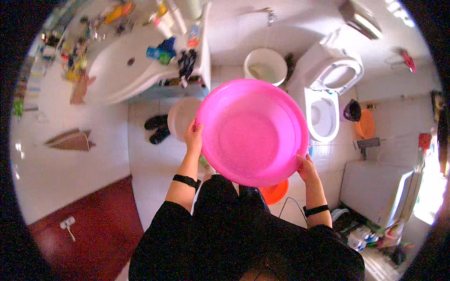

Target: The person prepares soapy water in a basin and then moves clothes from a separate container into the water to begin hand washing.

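A large round pink plastic basin (pixel 248 137) is held up in front of my body, above the tiled floor. My left hand (pixel 193 137) grips its rim on the left side, thumb over the edge. On the lower right, my right hand (pixel 306 167) holds the same rim. No object shows inside the basin. Partly hidden beneath it are an orange-red basin (pixel 276 192) near my legs and a pale round bucket or stool (pixel 182 117) on the left.
A white washbasin counter (pixel 147 73) carries cloths and bottles at the upper left. Beyond the pink basin stands a white bucket (pixel 265 66). The toilet (pixel 322 116) has its lid up at right. Black slippers (pixel 157 129) lie on the floor. A dark red door (pixel 95 217) is lower left.
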Motion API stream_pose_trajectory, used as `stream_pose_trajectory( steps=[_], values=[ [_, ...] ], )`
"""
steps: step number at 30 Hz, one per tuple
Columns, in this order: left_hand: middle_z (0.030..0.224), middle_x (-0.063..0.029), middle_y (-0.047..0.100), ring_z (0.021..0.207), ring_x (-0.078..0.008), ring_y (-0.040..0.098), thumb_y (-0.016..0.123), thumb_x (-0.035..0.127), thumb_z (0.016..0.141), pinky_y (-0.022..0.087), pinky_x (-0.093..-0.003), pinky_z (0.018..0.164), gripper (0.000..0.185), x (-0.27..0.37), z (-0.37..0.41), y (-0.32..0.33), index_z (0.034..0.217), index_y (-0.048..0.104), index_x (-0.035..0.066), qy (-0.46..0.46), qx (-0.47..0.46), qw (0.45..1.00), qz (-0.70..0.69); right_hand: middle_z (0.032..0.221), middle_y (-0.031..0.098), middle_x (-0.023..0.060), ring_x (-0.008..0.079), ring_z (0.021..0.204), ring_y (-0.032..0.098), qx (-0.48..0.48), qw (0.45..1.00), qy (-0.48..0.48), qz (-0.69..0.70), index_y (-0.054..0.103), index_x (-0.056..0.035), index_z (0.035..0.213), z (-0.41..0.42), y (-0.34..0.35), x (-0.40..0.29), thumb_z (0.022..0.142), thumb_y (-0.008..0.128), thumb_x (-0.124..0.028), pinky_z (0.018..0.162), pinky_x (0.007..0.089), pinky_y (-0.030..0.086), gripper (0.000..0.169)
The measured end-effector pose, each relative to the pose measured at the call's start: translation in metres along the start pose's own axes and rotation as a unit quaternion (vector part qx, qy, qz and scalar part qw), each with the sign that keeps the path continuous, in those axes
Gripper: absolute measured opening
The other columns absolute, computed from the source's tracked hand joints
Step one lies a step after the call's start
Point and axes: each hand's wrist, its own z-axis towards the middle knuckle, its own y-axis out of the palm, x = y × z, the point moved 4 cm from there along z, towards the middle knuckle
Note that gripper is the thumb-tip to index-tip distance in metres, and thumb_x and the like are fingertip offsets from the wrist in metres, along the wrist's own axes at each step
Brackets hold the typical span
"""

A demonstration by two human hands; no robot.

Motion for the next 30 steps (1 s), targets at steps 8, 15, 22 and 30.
stream_pose_trajectory(
  steps=[8, 15, 22, 30],
  values=[
    [0.106, -0.0097, 0.057, 0.092, -0.0175, 0.055, 0.06, 0.017, 0.079, 0.043, -0.0281, 0.082, 0.044, 0.132, 0.015, 0.159, 0.117, 0.049, -0.002, 0.047, -0.14, 0.989, 0.025, 0.09, 0.06, 0.0071, 0.0196, 0.076, 0.058, -0.044, 0.973, 0.111, 0.196, 0.056, -0.0041, 0.095, -0.041, -0.029, -0.026, 0.08, 0.057, -0.011, 0.064, 0.0294, 0.05, 0.016],
    [0.104, -0.0099, 0.057, 0.092, -0.0202, 0.054, 0.054, 0.009, 0.078, 0.043, -0.0325, 0.082, 0.042, 0.14, 0.114, 0.237, 0.118, 0.047, -0.002, 0.011, -0.216, 0.976, -0.013, 0.072, 0.057, 0.0019, 0.0157, 0.058, 0.054, 0.063, 0.984, -0.014, 0.165, 0.055, -0.0061, 0.088, 0.04, 0.003, -0.087, 0.077, 0.053, -0.012, 0.048, 0.0264, 0.046, 0.013],
    [0.102, -0.0117, 0.058, 0.091, -0.0207, 0.056, 0.055, 0.01, 0.077, 0.045, -0.0323, 0.078, 0.039, 0.106, 0.225, 0.265, 0.114, 0.049, 0.0, -0.083, -0.206, 0.973, 0.06, 0.086, 0.06, 0.0057, 0.018, 0.07, 0.058, 0.131, 0.979, -0.133, 0.081, 0.049, -0.0059, 0.111, 0.101, 0.088, -0.175, 0.074, 0.056, -0.004, 0.056, 0.0297, 0.048, 0.038],
    [0.12, -0.0214, 0.046, 0.111, -0.0343, 0.044, 0.066, 0.026, 0.073, 0.036, -0.04, 0.093, 0.056, 0.248, 0.287, 0.439, 0.122, 0.046, 0.009, 0.459, -0.25, 0.791, 0.317, 0.088, 0.06, 0.0059, 0.0155, 0.067, 0.056, 0.199, 0.961, -0.19, 0.011, 0.048, -0.004, 0.114, 0.117, 0.101, -0.226, 0.073, 0.054, -0.004, 0.057, 0.0261, 0.045, 0.042]
  ],
)
